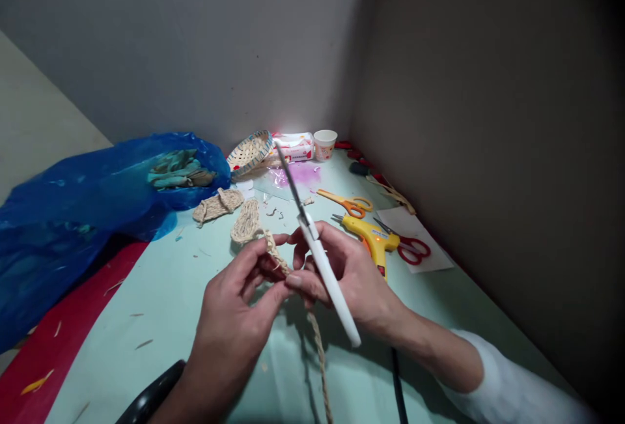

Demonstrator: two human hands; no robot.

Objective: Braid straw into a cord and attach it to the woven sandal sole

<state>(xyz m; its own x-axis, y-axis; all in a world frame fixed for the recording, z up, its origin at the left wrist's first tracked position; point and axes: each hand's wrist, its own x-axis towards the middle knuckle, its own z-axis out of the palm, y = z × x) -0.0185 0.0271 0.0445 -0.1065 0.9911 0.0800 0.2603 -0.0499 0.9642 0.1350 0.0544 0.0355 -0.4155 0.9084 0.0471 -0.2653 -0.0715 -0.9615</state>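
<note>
My left hand (239, 307) pinches a braided straw cord (276, 256) between thumb and fingers. The cord's upper end lies by a coiled, sole-shaped straw piece (245, 221); whether the two are joined I cannot tell. Its lower end hangs down past the table's near side. In my right hand (351, 274) is a white-handled knife (329, 274), its dark, narrow blade pointing up and away. My right thumb and fingertips also touch the cord, close to the left fingertips. A second straw piece shaped like a small slipper (218, 206) rests to the left.
A yellow glue gun (371, 234), orange scissors (347, 202) and red-handled scissors (414, 249) lie to the right. Behind stand a woven basket (250, 152), a tissue pack (295, 146) and a paper cup (325, 145). A blue plastic bag (97, 183) covers the left side; walls bound the back and right.
</note>
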